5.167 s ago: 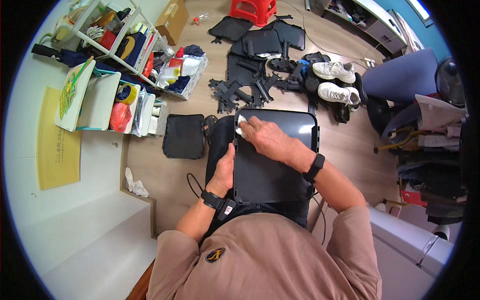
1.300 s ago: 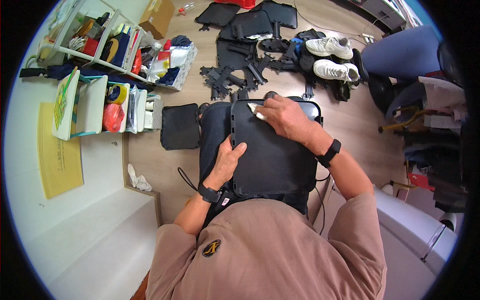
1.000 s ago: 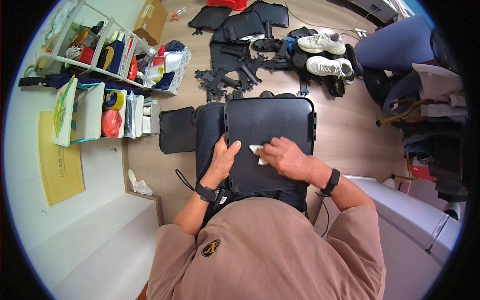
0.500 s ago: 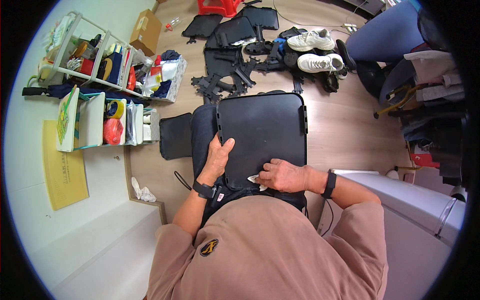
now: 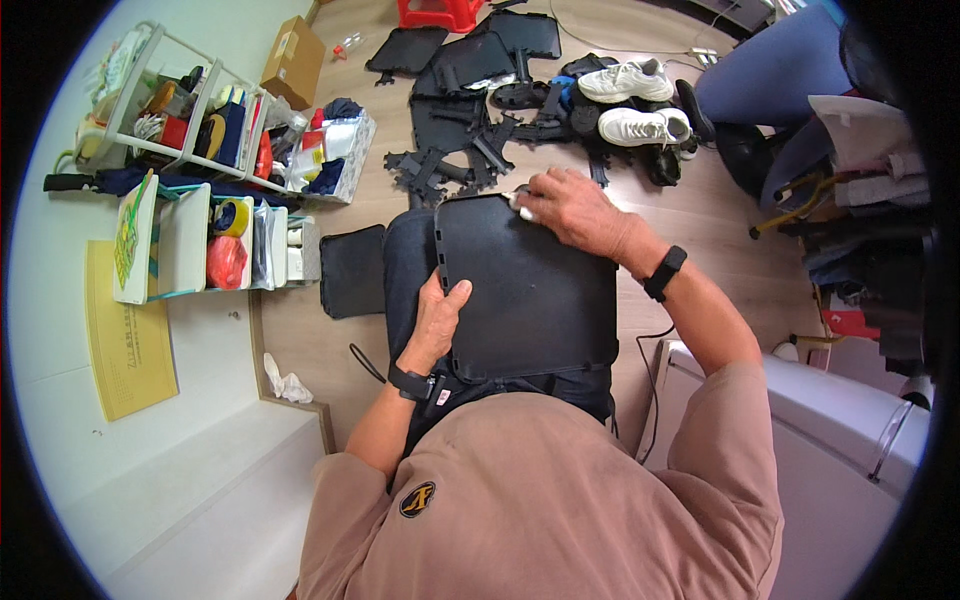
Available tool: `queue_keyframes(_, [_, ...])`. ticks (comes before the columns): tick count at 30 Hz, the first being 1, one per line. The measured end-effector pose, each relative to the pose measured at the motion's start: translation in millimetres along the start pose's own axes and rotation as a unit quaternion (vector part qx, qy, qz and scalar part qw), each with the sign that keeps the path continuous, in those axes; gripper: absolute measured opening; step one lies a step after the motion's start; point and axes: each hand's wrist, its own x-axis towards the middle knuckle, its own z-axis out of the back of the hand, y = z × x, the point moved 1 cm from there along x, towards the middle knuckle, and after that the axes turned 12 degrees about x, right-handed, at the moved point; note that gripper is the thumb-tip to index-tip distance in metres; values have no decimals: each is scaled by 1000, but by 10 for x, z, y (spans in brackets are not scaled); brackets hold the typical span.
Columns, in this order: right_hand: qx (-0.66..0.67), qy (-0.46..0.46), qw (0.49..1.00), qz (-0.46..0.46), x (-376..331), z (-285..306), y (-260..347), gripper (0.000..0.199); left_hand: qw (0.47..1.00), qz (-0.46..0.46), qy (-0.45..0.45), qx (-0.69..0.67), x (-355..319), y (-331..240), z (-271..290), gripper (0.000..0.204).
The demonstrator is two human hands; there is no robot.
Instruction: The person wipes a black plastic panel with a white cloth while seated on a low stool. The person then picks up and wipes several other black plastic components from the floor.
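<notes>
A black rectangular plastic panel (image 5: 530, 290) with notched edges and rounded corners lies across my lap. My left hand (image 5: 435, 322) grips its left edge, thumb on top and the other fingers hidden beneath. At the panel's far edge, my right hand (image 5: 578, 212) is closed on a small white cloth (image 5: 520, 205) pressed against the far rim. Only a bit of the cloth shows past the fingertips; it could also be a tissue. Both wrists carry black bands.
Further black panels and connector pieces (image 5: 450, 120) lie in a heap on the floor ahead. White sneakers (image 5: 640, 125) rest beside them. Storage racks (image 5: 190, 120) stand to the left, with another black panel (image 5: 352, 270) near them. A white cabinet (image 5: 800, 410) is close on the right.
My right hand has moved with the white cloth from the panel's near edge to its far edge. My left hand stays on the left edge.
</notes>
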Motion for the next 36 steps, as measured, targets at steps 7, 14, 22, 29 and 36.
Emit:
queue_keyframes(7, [30, 7, 999, -35, -67, -47, 41, 34, 1000, -1, 2, -21, -3, -2, -19, 61])
queue_keyframes(14, [69, 52, 996, -2, -666, -210, 756, 39, 1000, 0, 2, -21, 13, 16, -23, 52])
queue_keyframes(22, [141, 145, 979, 22, -1158, -353, 1270, 33, 1000, -1, -1, -10, 18, -11, -38, 52])
queue_keyframes(29, [40, 77, 995, 43, -908, -169, 792, 36, 999, -12, -15, 26, 13, -25, -40, 50])
queue_keyframes(36, [-86, 22, 993, -73, -488, 82, 133, 34, 999, -15, 1, 41, 20, -30, -15, 66])
